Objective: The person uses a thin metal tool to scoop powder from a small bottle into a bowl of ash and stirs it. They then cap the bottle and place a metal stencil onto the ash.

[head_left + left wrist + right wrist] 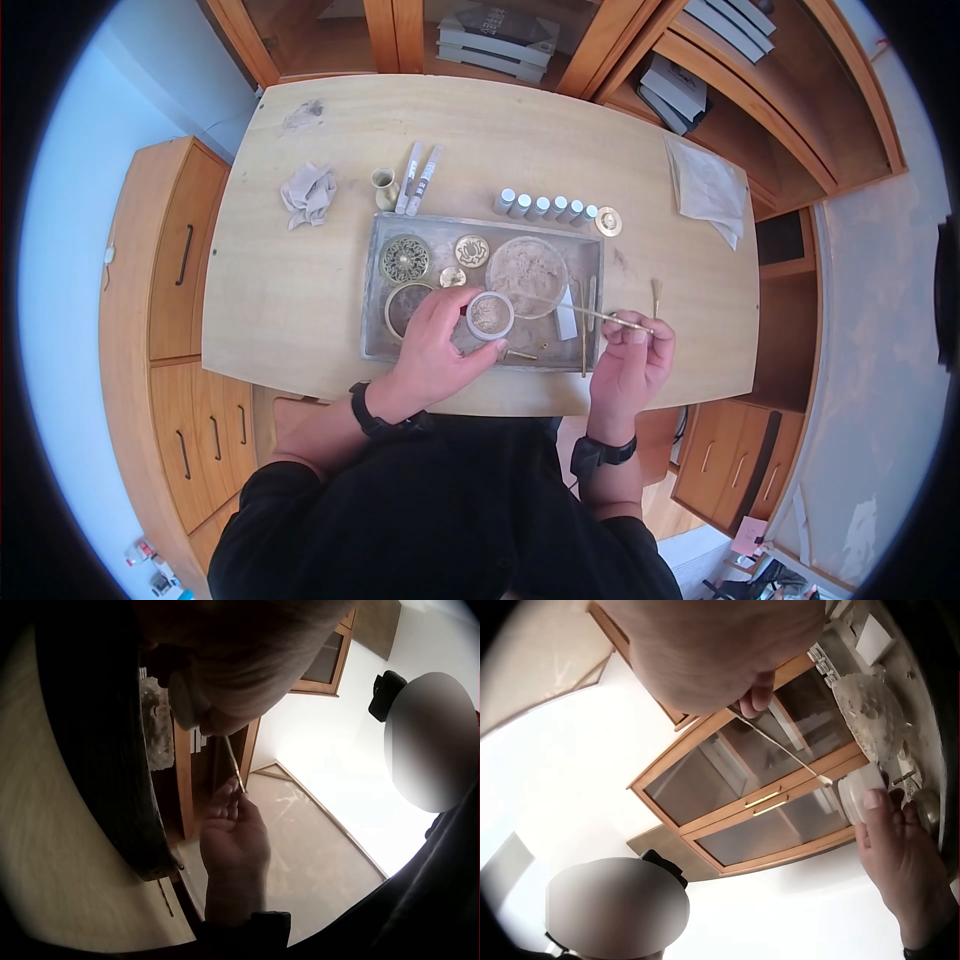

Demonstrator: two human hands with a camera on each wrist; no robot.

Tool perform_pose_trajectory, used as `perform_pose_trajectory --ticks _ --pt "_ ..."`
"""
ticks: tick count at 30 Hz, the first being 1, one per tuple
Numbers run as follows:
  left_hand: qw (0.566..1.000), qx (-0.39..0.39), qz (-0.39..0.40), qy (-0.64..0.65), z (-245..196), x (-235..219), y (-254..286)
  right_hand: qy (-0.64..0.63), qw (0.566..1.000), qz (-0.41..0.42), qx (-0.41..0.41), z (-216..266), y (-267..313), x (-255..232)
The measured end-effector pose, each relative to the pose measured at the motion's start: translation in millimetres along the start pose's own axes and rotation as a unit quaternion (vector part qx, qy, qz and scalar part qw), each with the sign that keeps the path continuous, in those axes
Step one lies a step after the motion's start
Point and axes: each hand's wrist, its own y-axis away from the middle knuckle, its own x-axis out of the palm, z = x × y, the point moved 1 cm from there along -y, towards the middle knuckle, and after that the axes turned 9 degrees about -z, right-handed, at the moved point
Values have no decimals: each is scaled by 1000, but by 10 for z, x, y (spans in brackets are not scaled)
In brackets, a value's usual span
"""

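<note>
Between the thumb and fingers of my left hand (pixel 440 345) is a small round jar (pixel 490 316) with greyish-brown powder in it, held over the front of a grey tray (pixel 368 290). My right hand (pixel 632 370) pinches a long thin brass spoon (pixel 590 314) near its end. In the right wrist view, the spoon's small tip (pixel 825 781) points at the jar (pixel 861 793), close to its mouth. Behind the jar, a clear bowl (pixel 565 285) of the same-coloured powder stands in the tray. A round brass container (pixel 389 318) is partly hidden by my left hand.
The tray also holds an openwork brass lid (pixel 405 259), a patterned brass disc (pixel 472 250), a white flat piece (pixel 566 318) and thin rods (pixel 584 345). Beyond it stand a brass vase (pixel 384 190) and several small bottles (pixel 541 208). A brush (pixel 656 297) lies at the right.
</note>
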Motion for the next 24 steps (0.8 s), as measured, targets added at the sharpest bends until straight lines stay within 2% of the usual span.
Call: perform_pose_trajectory --ticks 3,6,15,18,24 --pt "1000 0 2 2 -5 4 -2 65 998 -11 0 -94 -31 -43" --pt "1000 -6 -1 0 -1 -2 5 173 982 40 -63 -129 19 -54" --pt "1000 -7 3 0 -2 5 1 209 952 186 -122 -84 107 78" --pt "1000 -6 1 0 12 0 1 257 935 212 -122 5 112 60" --pt "1000 -4 1 7 21 5 -1 264 918 234 -179 103 29 52"
